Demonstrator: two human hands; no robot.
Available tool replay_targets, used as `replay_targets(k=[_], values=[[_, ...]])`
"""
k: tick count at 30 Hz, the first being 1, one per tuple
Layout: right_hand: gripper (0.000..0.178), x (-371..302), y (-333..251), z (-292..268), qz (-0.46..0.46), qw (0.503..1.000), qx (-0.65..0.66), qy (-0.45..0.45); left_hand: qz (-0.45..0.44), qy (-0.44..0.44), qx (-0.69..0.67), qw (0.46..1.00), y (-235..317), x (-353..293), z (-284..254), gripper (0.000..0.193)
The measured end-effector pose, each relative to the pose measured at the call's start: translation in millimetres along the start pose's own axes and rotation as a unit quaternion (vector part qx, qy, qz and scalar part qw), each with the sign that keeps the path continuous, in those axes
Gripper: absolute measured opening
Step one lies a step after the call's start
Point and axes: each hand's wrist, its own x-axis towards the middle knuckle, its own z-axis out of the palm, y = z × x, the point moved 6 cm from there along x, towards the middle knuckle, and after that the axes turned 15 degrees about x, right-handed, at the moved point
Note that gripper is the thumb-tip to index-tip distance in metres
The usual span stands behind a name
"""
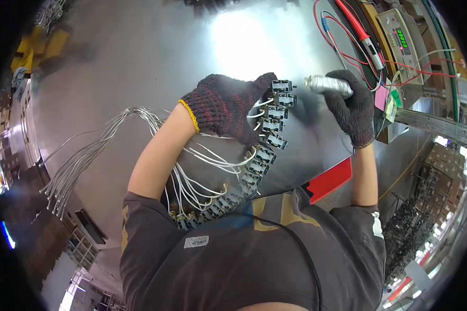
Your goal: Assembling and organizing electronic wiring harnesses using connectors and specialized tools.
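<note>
A curved row of small black-and-silver box-shaped components [273,126] runs along the metal table toward my chest, with white wires [213,161] coming off its left side. My left hand [224,106], in a dark red-flecked knit glove, grips the row's far end from the left; one finger reaches the top component and another presses lower down. Its palm side is hidden. My right hand [354,106], gloved in dark knit, is wrapped round a cylindrical tool covered in silver wrapping [331,85]. The tool's tip points left, a short gap from the top component.
Wire ends fan out in a bundle [88,160] on the left. At the far right stand a meter with a green display [401,39] and a red probe [354,22] with red leads. A red bin [331,180] sits by the table's near edge.
</note>
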Motion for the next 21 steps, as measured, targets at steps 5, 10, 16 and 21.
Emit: replay_targets(k=[5, 10, 16, 21], values=[[0.031, 18.5, -37.7, 27.1, -0.065, 0.976, -0.15, -0.144, -0.018, -0.085, -0.016, 0.996, -5.0, 0.1, 2.3, 0.108], [0.037, 27.7, -40.6, 50.5, -0.096, 0.943, -0.267, -0.177, -0.02, -0.09, -0.018, 0.996, -7.5, -2.1, 2.5, 0.111], [0.042, 41.7, -42.5, 50.7, -0.163, 0.894, -0.374, -0.186, -0.01, -0.089, -0.006, 0.996, -9.7, -0.2, 1.1, 0.112], [0.045, 57.1, -47.4, 59.8, -0.174, 0.872, -0.365, -0.275, -0.026, -0.121, -0.009, 0.992, -13.5, 2.5, 1.2, 0.111]])
